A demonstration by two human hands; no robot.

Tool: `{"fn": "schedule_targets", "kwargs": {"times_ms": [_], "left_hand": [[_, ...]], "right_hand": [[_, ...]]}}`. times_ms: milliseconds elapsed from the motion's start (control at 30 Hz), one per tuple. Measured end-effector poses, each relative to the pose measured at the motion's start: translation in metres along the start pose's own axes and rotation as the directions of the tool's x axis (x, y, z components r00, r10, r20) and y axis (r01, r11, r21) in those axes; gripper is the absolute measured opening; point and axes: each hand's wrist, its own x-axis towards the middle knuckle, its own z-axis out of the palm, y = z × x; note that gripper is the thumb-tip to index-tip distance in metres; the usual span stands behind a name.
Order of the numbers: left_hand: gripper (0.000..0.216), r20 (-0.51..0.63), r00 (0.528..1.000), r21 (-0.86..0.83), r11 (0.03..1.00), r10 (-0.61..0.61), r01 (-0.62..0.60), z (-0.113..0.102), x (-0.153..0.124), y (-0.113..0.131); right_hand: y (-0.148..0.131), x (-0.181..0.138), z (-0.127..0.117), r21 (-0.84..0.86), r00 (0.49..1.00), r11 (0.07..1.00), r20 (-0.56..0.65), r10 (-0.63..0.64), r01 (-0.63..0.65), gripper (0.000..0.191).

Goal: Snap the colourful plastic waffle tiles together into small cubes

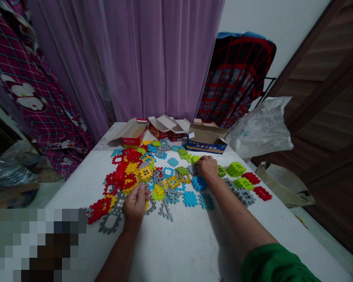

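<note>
The right hand (208, 166) is bending its fingers over a green piece (195, 159) on the tabletop (176, 250), grip unclear. The left hand (135, 201) is curling partly closed, contents hidden. Red pieces (120, 172) are lying together, apparently colour-grouped.

1 head-worn camera looks forward and down from above the near side of the table (176, 246), near the left hand (136, 201) and right hand (208, 168), the curtain (164, 58) farther off, straight ahead.
</note>
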Motion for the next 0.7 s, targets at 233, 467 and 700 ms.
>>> {"fn": "schedule_targets", "kwargs": {"times_ms": [233,467,700], "left_hand": [[0.05,-0.001,1.0,-0.001,1.0,0.007,-0.007,-0.001,0.0,0.002],[0.051,0.006,1.0,-0.027,1.0,-0.006,0.006,-0.001,-0.001,0.001],[0.056,0.046,0.999,-0.021,1.0,0.004,-0.003,-0.005,0.004,-0.001]], "right_hand": [[0.0,0.001,0.0,0.023,1.0,1.0,-0.016,0.012,-0.012,0.031],[0.026,-0.004,-0.015,0.069,0.987,0.989,-0.089,0.136,-0.13,0.033],[0.034,-0.041,-0.005,0.432,0.93,0.895,-0.271,0.247,-0.112,0.032]]}}
